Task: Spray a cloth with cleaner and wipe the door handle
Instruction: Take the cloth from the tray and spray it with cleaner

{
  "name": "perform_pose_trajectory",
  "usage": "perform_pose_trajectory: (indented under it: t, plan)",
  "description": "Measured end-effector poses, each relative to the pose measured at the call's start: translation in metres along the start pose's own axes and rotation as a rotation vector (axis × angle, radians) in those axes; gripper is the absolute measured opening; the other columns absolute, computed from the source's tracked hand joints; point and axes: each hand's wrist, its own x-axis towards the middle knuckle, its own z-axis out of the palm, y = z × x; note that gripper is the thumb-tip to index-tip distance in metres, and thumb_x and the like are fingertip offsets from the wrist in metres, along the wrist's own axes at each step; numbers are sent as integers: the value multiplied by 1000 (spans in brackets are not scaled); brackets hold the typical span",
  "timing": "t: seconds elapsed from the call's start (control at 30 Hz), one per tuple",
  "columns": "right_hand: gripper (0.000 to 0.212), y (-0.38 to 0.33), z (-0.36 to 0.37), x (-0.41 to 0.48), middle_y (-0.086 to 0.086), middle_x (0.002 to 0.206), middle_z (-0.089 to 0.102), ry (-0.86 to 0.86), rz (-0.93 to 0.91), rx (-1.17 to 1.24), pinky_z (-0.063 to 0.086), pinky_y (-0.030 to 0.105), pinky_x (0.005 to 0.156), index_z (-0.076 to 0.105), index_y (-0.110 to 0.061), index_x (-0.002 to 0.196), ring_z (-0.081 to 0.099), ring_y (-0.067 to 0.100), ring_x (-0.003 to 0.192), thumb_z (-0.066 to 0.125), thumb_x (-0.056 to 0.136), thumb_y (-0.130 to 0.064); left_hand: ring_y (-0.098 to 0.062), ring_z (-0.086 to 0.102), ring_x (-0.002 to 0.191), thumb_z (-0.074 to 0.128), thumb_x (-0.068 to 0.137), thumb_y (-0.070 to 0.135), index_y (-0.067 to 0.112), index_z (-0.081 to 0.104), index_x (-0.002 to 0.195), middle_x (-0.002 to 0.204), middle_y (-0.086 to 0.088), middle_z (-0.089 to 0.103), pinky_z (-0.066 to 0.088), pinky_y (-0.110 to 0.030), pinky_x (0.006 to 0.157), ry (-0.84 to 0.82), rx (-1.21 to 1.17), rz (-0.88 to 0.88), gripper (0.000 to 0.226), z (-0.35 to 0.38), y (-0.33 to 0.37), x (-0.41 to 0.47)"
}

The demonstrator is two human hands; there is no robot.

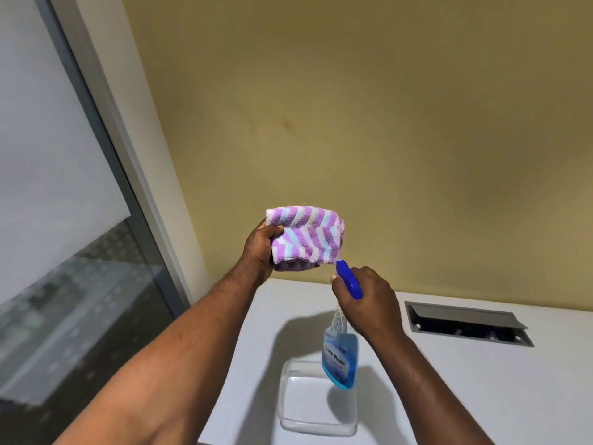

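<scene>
A folded cloth (305,234) with purple and white zigzag stripes is held up in front of the yellow wall by my left hand (258,248), thumb on its front. My right hand (365,300) grips the neck of a clear spray bottle (340,358) with blue liquid and a blue label. Its blue spray head (348,279) points up and left at the cloth's lower right corner, almost touching it. The bottle hangs above the table. No door handle is in view.
A white table (465,380) lies below, with a clear plastic tray (316,403) under the bottle. A grey cable hatch (465,319) stands open in the tabletop at the right. A frosted glass door or panel (48,187) with a grey frame fills the left.
</scene>
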Motion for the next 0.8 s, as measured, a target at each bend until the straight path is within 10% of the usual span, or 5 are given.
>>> perform_pose_trajectory:
  t: [0.3, 0.8]
  plan:
    - [28, 82, 86, -47, -6, 91, 58, -133, 191, 23, 35, 13, 60, 59, -22, 97, 56, 6, 71, 58, 100, -50, -34, 75, 89, 44, 96, 1, 12, 66, 116, 107, -15, 76, 60, -49, 89, 105, -18, -127, 32, -50, -73, -7]
    - [36, 146, 139, -90, 4, 118, 55, -146, 318, 28, 54, 33, 74, 56, -13, 124, 65, 24, 89, 60, 101, -40, -42, 71, 108, 46, 98, 4, 11, 64, 122, 117, -21, 73, 56, -57, 99, 223, -17, -290, 31, -85, -157, -20]
